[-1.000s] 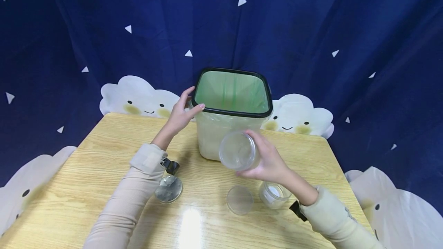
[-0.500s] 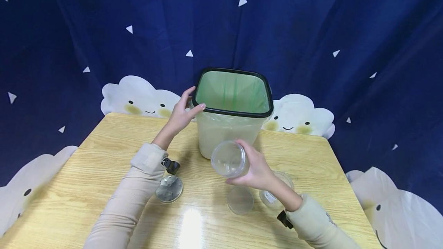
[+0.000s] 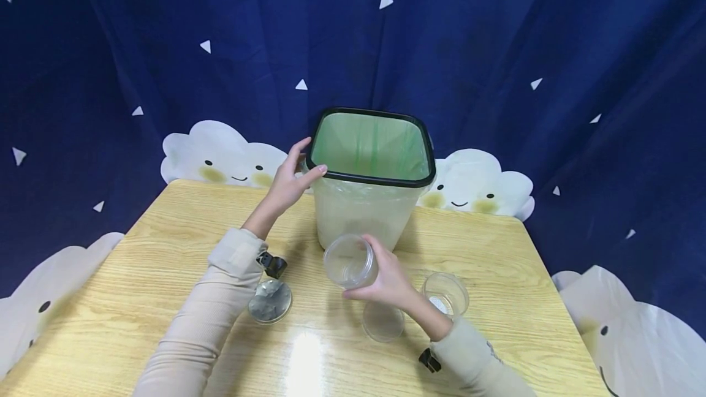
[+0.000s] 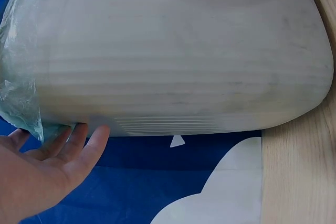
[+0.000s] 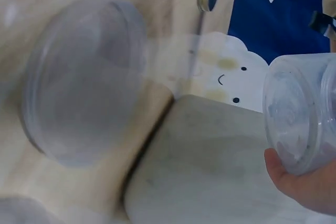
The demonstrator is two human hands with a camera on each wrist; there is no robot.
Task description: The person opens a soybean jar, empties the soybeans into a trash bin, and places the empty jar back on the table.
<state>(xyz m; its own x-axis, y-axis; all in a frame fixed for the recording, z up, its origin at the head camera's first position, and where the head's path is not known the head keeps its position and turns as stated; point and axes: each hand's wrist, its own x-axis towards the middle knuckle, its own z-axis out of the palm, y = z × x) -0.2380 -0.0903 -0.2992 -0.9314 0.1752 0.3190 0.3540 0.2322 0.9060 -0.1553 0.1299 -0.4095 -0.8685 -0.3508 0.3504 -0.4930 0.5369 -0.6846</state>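
Note:
A pale bin (image 3: 371, 181) with a black rim and a clear green-tinted liner stands at the middle back of the table. My left hand (image 3: 284, 185) holds its left corner, thumb on the rim and fingers along the outer side. The left wrist view shows those fingers (image 4: 94, 148) against the bin's side beside the liner. With fingers and thumb round its side, my right hand (image 3: 388, 280) grips a clear plastic jar (image 3: 349, 262), tilted in front of the bin. Below that hand lies a clear round lid (image 3: 383, 325), partly covered by it.
A second clear jar (image 3: 447, 293), with something white at its bottom, stands right of the lid on the wooden table (image 3: 474, 360). A shiny silver round lid (image 3: 269, 301) lies by my left wrist. Behind hangs a blue curtain (image 3: 231, 66) with white clouds.
My right hand has moved left and toward me with the jar, uncovering more of the second jar. My left hand and the bin have stayed in place.

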